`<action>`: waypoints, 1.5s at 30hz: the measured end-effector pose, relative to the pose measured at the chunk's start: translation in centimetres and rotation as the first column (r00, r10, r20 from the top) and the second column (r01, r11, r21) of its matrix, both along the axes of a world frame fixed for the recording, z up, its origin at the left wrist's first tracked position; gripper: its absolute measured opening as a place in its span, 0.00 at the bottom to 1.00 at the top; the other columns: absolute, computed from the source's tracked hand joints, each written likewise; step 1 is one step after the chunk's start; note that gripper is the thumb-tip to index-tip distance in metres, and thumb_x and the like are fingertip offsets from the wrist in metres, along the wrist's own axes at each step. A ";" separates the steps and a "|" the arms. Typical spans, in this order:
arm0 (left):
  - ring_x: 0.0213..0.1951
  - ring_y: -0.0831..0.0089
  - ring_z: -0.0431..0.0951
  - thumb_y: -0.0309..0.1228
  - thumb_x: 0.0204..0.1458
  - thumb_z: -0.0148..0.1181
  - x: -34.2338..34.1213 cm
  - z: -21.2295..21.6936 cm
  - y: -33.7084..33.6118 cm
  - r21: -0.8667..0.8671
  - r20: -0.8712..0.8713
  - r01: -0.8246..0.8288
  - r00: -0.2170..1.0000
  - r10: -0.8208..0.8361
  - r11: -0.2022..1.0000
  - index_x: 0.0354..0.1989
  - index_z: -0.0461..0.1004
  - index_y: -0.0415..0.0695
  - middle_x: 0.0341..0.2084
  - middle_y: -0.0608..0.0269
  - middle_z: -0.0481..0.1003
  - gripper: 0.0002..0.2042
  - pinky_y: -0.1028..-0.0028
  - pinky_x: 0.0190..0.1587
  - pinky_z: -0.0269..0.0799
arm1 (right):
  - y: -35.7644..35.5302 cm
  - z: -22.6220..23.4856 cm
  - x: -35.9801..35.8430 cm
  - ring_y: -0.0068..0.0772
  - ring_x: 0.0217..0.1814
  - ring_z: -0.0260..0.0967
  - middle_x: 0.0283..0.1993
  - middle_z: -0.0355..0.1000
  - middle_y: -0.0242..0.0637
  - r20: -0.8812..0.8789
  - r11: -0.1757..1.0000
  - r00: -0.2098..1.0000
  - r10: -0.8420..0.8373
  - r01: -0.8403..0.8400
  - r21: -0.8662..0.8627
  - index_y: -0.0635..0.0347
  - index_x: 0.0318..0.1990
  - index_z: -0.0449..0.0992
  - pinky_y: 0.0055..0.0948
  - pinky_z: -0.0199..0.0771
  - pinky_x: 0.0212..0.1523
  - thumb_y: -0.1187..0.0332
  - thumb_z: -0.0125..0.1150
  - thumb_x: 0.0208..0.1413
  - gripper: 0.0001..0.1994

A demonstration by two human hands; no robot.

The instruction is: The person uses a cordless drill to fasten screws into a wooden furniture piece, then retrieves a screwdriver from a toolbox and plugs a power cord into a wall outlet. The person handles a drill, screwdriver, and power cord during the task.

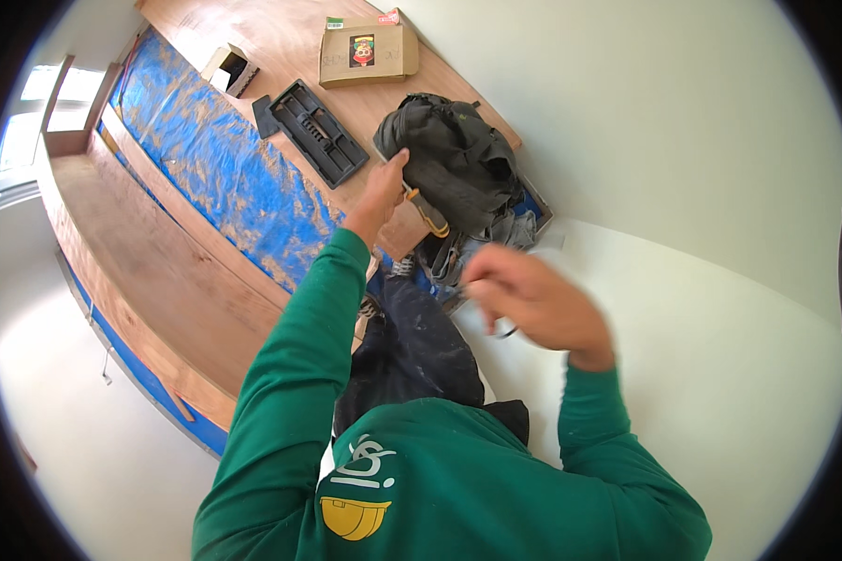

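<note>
My left hand point(378, 198) is closed in front of the dark backpack point(454, 154), gripping a slim tool with a yellow-orange curved handle point(429, 217). The handle sticks out to the right of the fist; the rest of the tool is mostly hidden, so its kind is unclear. Held off to the right, nearer my body, my right hand point(541, 304) is blurred by motion. Its fingers are curled, and a thin dark curved thing point(506, 332) shows below them, too smeared to name.
On the wooden board lie a black plastic tray point(320, 137), a cardboard box point(398, 58) and a small open box point(229, 70). Blue sheeting point(220, 173) strewn with shavings spreads left of it, beside a long wooden trough point(150, 248). Grey cloth point(515, 229) lies below the backpack. A white wall rises at right.
</note>
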State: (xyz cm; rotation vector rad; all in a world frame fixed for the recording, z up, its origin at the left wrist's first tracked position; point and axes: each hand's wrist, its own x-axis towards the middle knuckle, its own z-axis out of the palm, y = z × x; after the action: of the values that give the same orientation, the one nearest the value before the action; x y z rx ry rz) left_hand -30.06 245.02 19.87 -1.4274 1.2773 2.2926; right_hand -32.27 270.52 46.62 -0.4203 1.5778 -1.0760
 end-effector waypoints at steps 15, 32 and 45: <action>0.22 0.74 0.62 0.49 0.68 0.63 -6.0 1.5 -1.0 -0.131 -0.004 0.171 0.985 -0.173 0.977 0.40 0.75 0.36 0.24 0.68 0.63 0.23 0.68 0.25 0.57 | -7.5 -31.9 6.6 0.64 0.47 0.80 0.46 0.79 0.60 -0.632 0.981 0.763 -0.134 0.193 0.025 0.68 0.37 0.78 0.56 0.77 0.49 0.71 0.57 0.67 0.09; 0.45 0.58 0.82 0.48 0.69 0.59 -3.5 2.4 3.0 -0.558 0.046 0.382 0.901 -0.432 0.737 0.52 0.79 0.27 0.40 0.49 0.83 0.27 0.61 0.51 0.75 | -3.9 -43.3 -21.6 0.66 0.61 0.77 0.55 0.79 0.66 -0.572 0.767 0.643 0.510 -0.038 0.641 0.69 0.52 0.83 0.53 0.78 0.62 0.71 0.55 0.65 0.15; 0.37 0.73 0.78 0.47 0.74 0.55 3.8 3.5 5.2 -0.327 0.042 0.444 0.889 -0.456 0.835 0.57 0.75 0.32 0.35 0.57 0.79 0.24 0.67 0.39 0.76 | -3.9 -53.6 -24.6 0.66 0.61 0.77 0.56 0.79 0.65 -0.627 0.784 0.624 0.466 0.038 0.620 0.68 0.54 0.82 0.54 0.78 0.62 0.71 0.56 0.65 0.16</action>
State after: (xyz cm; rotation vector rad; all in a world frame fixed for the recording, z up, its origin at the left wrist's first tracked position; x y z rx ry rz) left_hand -26.25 250.18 23.42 -1.0088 1.8462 1.8587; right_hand -56.86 266.57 -7.02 -0.6738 2.4205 -0.1047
